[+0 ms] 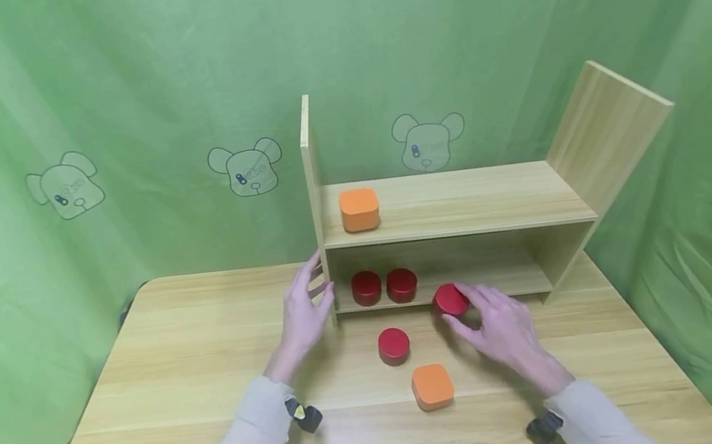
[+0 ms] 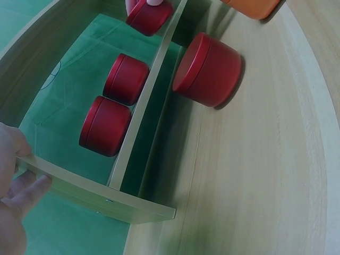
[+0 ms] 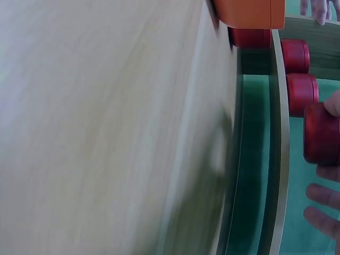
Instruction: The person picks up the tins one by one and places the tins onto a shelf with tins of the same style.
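Below unreadable curtain print [image 1: 254,173], hands [image 1: 502,323] grip shelf [image 1: 470,197] and red container [image 1: 449,301].

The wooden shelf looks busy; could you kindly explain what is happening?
A person's right hand holds a round red tin near the lower shelf; the left hand grips the side panel. Two red tins stand on that shelf, an orange tin on the upper shelf; another red tin and another orange tin are on the table.
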The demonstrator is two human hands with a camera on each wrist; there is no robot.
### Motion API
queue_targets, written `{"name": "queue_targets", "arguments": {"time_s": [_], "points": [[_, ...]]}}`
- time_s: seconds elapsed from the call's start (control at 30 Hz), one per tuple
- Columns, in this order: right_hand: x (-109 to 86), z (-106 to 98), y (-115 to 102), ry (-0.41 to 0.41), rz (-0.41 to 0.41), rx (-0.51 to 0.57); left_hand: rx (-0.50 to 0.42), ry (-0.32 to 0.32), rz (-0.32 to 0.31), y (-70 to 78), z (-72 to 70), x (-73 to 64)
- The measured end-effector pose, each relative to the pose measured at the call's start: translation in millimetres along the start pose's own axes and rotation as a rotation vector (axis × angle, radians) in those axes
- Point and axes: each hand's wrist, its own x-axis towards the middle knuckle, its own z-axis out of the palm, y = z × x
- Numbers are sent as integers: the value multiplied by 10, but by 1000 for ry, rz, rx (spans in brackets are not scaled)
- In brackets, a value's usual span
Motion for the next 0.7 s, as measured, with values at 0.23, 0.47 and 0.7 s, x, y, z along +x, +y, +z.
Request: {"name": "queue_targets", "arguments": {"time_s": [0.23, 0.47, 0.7], "points": [[51, 65, -42, 28, 83, -29, 1, 0, -13, 6, 4, -5], [95, 136, -83, 53, 129, -45, 1, 6, -12, 9, 20, -14], [145, 203, -72, 62, 140, -55, -1, 9, -19, 10, 18, -9]]}}
